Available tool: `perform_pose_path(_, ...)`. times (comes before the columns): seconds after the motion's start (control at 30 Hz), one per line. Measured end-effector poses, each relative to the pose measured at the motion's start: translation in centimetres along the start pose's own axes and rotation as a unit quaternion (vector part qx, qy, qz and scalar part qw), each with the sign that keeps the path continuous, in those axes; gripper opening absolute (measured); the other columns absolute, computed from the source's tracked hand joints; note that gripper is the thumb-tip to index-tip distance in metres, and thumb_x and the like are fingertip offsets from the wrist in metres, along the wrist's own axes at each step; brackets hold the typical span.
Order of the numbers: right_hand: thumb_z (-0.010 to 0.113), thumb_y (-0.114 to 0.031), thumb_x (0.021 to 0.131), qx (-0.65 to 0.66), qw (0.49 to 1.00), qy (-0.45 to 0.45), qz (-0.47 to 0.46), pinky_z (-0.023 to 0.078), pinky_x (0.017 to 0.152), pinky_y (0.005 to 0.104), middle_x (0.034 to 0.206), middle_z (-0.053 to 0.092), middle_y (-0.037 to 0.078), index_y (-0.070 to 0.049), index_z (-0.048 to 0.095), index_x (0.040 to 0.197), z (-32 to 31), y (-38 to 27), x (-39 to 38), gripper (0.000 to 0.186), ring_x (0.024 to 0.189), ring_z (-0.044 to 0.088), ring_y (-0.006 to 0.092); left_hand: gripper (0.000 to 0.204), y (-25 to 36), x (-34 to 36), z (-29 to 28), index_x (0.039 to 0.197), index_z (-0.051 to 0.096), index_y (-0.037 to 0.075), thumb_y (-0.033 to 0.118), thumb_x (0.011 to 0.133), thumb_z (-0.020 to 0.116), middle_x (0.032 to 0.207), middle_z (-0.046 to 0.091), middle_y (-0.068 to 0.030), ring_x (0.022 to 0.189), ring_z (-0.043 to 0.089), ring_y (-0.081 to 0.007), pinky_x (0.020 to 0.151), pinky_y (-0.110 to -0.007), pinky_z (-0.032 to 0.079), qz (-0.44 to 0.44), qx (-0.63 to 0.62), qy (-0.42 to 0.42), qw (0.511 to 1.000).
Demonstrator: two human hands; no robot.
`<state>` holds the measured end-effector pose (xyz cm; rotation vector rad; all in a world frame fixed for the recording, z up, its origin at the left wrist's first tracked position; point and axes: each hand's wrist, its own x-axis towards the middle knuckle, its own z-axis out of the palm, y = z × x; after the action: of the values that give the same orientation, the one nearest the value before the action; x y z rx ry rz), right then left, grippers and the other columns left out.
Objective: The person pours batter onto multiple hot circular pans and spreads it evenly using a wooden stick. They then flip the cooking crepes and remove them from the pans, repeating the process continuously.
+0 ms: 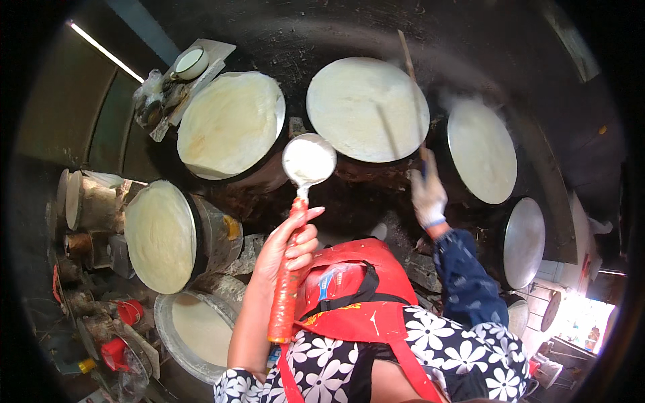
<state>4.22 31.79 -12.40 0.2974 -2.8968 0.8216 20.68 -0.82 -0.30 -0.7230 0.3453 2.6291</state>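
Note:
My left hand is wrapped round the red handle of a ladle, whose bowl holds white batter. My right hand, in a pale glove, grips a long thin stick that reaches up over the right side of the top middle round griddle, which is covered by a pale batter sheet. A sheet with a folded edge lies on the upper-left griddle, and another on the left one. Steam rises by the coated griddle at upper right.
A bare griddle stands at right. A large tub of batter is at lower left, beside red containers and stacked items. A board with an enamel pot sits at upper left. A bright opening is at lower right.

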Motion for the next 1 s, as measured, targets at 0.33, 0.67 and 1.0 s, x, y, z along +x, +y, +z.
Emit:
perform_pose_path(0.33,0.075,-0.044,0.090,0.213,0.975,-0.061,0.007,0.052,0.104,0.0438,0.127,0.073,0.028,0.000,0.061,0.146,20.5,-19.2,18.6,0.073,0.121,0.070,0.0399,0.049,2.9,-11.7,-8.9,0.152,0.044,-0.010,0.022,0.115,0.046,0.078,0.046,-0.0036,0.050,0.044,-0.0069,0.035,-0.021,0.038,0.190,-0.215,-0.015,0.958)
perform_pose_path(0.67,0.083,-0.041,0.082,0.174,0.970,-0.152,-0.075,0.056,0.098,0.0433,0.117,0.078,0.021,-0.002,0.073,0.128,30.4,-21.4,30.4,0.061,0.110,0.074,0.0362,0.052,-0.4,-19.8,-12.7,0.157,0.038,-0.008,0.023,0.116,0.042,0.085,0.048,-0.0067,0.054,0.046,-0.0084,0.033,-0.021,0.037,0.410,-0.363,0.002,0.837)
perform_pose_path(1.0,0.063,-0.016,0.091,0.000,0.960,-0.026,-0.279,0.059,0.080,0.0557,0.100,0.075,0.031,-0.012,0.055,0.147,20.1,-41.4,21.3,0.057,0.094,0.075,0.0480,0.057,-1.4,-24.8,-18.6,0.158,0.031,-0.014,0.023,0.116,0.043,0.088,0.047,-0.0072,0.054,0.045,-0.0071,0.034,-0.020,0.036,0.495,-0.379,-0.007,0.782)
